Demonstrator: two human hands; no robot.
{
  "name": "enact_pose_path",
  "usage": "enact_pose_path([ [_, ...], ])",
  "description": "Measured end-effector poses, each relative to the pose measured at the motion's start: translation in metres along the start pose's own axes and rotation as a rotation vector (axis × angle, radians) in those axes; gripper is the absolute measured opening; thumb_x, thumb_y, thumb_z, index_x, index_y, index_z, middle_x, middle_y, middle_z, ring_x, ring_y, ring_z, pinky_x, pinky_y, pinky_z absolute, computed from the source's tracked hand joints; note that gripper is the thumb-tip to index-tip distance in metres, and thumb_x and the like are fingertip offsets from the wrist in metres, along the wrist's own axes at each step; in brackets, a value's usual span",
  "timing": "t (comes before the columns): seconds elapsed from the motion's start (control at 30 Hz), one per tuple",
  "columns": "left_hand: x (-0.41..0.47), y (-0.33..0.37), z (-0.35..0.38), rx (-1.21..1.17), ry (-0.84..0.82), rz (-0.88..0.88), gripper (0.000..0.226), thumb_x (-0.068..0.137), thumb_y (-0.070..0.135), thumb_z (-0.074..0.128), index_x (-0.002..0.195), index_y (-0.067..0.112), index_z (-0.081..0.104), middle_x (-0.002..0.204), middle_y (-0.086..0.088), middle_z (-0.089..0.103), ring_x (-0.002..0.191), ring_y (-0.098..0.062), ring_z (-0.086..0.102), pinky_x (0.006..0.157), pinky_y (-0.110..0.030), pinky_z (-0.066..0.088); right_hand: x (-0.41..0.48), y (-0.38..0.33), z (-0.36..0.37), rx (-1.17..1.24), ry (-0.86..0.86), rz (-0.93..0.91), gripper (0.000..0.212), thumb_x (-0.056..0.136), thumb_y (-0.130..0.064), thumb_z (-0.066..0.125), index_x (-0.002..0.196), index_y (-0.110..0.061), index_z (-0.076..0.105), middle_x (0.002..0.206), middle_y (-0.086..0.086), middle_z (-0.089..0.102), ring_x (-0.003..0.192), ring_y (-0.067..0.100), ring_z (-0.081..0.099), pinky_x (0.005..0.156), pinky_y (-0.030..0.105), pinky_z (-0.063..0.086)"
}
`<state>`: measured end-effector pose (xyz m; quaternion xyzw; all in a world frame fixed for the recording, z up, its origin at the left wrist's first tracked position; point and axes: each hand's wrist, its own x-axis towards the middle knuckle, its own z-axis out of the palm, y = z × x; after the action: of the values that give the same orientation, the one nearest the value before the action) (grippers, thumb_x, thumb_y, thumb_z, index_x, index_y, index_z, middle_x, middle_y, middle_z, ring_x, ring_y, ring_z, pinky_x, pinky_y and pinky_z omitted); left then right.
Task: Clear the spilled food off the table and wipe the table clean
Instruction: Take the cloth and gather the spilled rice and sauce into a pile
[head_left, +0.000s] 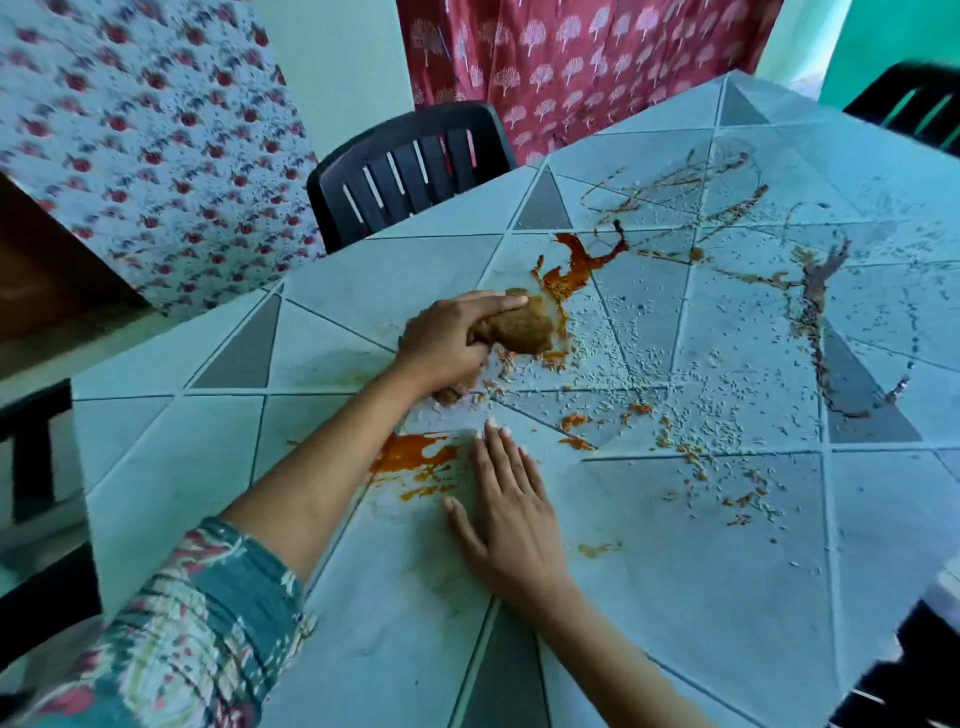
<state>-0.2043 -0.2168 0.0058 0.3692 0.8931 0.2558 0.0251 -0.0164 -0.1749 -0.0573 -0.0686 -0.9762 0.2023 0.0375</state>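
Blue-green triangles pattern the table (675, 597) in front of you. Nearest to you, your right hand (511, 525) lies flat on it, fingers straight and lightly spread, thumb out to the side, holding nothing. It looks placed as a brace, so you can lean in and reach across. At its ten o'clock, just beside the fingertips, sits an orange sauce smear (415, 452), not yet wiped.

Further out, at about eleven o'clock from that hand, your left hand (444, 345) grips a brown wiping cloth (524, 330). The fingers curl round the near end of the wad and the index finger lies along the top, probably to press it hard against the surface. The cloth rests on the table at the edge of the mess, with a second sauce pool (576, 265) just beyond it at one o'clock.

From the cloth round to three o'clock, rice grains (727, 374) are scattered widely, mixed with orange flecks. Well beyond, at your two o'clock, a dark streak (818, 312) of spill runs across the far surface, with thin looping trails past it. Most of the clearing looks left to do.

Past the table's far edge at eleven o'clock stands a black plastic chair (410, 171), and behind it hangs a red printed curtain (571, 67).
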Motion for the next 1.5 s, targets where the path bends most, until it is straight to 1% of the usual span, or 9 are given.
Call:
enact_pose_path([
  [0.13, -0.041, -0.060, -0.056, 0.087, 0.234, -0.377, 0.059, 0.080, 0.003, 0.061, 0.130, 0.033, 0.054, 0.123, -0.006, 0.063, 0.099, -0.030, 0.061, 0.067, -0.027, 0.043, -0.014, 0.019, -0.014, -0.044, 0.007, -0.044, 0.071, 0.096, -0.055, 0.014, 0.142, -0.006, 0.036, 0.149, 0.010, 0.034, 0.141, 0.018, 0.020, 0.112, 0.029, 0.010],
  [0.3, -0.067, -0.109, -0.055, 0.164, 0.278, -0.754, 0.053, 0.082, 0.002, 0.055, 0.130, 0.026, 0.056, 0.125, -0.017, 0.059, 0.110, -0.038, 0.055, 0.093, -0.043, 0.045, -0.040, 0.050, -0.020, -0.089, 0.008, 0.037, 0.072, 0.095, -0.056, 0.015, 0.142, -0.006, 0.036, 0.150, 0.009, 0.031, 0.141, 0.015, 0.017, 0.114, 0.030, 0.009],
  [0.7, -0.012, 0.080, 0.044, 0.064, 0.070, -0.155, 0.063, 0.083, 0.002, 0.057, 0.135, 0.035, 0.046, 0.145, 0.002, 0.044, 0.110, -0.020, 0.059, 0.076, -0.030, 0.054, -0.045, 0.056, -0.014, -0.161, 0.030, 0.019, 0.072, 0.091, -0.055, 0.027, 0.142, -0.006, 0.037, 0.151, 0.009, 0.030, 0.141, 0.014, 0.019, 0.115, 0.032, 0.010],
  [0.8, -0.026, 0.051, 0.018, 0.073, 0.177, -0.209, 0.061, 0.084, 0.006, 0.062, 0.134, 0.037, 0.046, 0.142, 0.005, 0.047, 0.106, -0.017, 0.060, 0.077, -0.024, 0.050, -0.045, 0.056, -0.013, -0.163, 0.032, 0.025, 0.073, 0.092, -0.057, 0.022, 0.143, -0.006, 0.036, 0.151, 0.009, 0.030, 0.141, 0.015, 0.019, 0.115, 0.033, 0.011],
  [0.93, -0.075, -0.029, -0.043, 0.162, 0.330, -0.546, 0.057, 0.085, 0.007, 0.061, 0.132, 0.037, 0.050, 0.131, 0.000, 0.058, 0.103, -0.023, 0.061, 0.078, -0.030, 0.049, -0.045, 0.055, -0.014, -0.174, 0.034, 0.027, 0.074, 0.093, -0.057, 0.020, 0.142, -0.005, 0.036, 0.150, 0.010, 0.032, 0.140, 0.020, 0.027, 0.115, 0.033, 0.011],
  [1.07, -0.113, -0.065, -0.065, 0.257, 0.236, -0.895, 0.050, 0.087, 0.013, 0.057, 0.130, 0.038, 0.053, 0.125, -0.009, 0.061, 0.109, -0.035, 0.058, 0.088, -0.041, 0.047, -0.046, 0.054, -0.014, -0.169, 0.033, 0.032, 0.072, 0.091, -0.055, 0.026, 0.142, -0.005, 0.038, 0.149, 0.010, 0.034, 0.138, 0.021, 0.029, 0.114, 0.033, 0.010],
  [1.2, -0.094, -0.006, -0.020, 0.236, 0.142, -0.686, 0.052, 0.085, 0.016, 0.062, 0.131, 0.038, 0.051, 0.130, -0.002, 0.057, 0.111, -0.025, 0.057, 0.085, -0.032, 0.047, -0.045, 0.054, -0.014, -0.176, 0.032, 0.033, 0.074, 0.092, -0.056, 0.024, 0.142, -0.004, 0.037, 0.149, 0.011, 0.035, 0.139, 0.021, 0.029, 0.115, 0.031, 0.008],
  [1.33, -0.068, 0.072, 0.020, 0.117, 0.037, -0.388, 0.058, 0.084, 0.011, 0.059, 0.132, 0.041, 0.048, 0.133, 0.008, 0.055, 0.103, -0.013, 0.061, 0.061, -0.018, 0.041, -0.046, 0.055, -0.016, -0.176, 0.022, 0.030, 0.075, 0.093, -0.058, 0.019, 0.142, -0.004, 0.038, 0.148, 0.011, 0.036, 0.138, 0.021, 0.029, 0.115, 0.028, 0.004],
  [1.5, -0.092, 0.034, -0.013, 0.111, 0.191, -0.444, 0.058, 0.082, 0.010, 0.061, 0.130, 0.042, 0.050, 0.127, 0.005, 0.061, 0.101, -0.018, 0.063, 0.069, -0.025, 0.049, -0.046, 0.053, -0.018, -0.193, 0.023, 0.025, 0.075, 0.093, -0.058, 0.018, 0.142, -0.003, 0.037, 0.148, 0.012, 0.034, 0.139, 0.022, 0.026, 0.115, 0.028, 0.004],
])
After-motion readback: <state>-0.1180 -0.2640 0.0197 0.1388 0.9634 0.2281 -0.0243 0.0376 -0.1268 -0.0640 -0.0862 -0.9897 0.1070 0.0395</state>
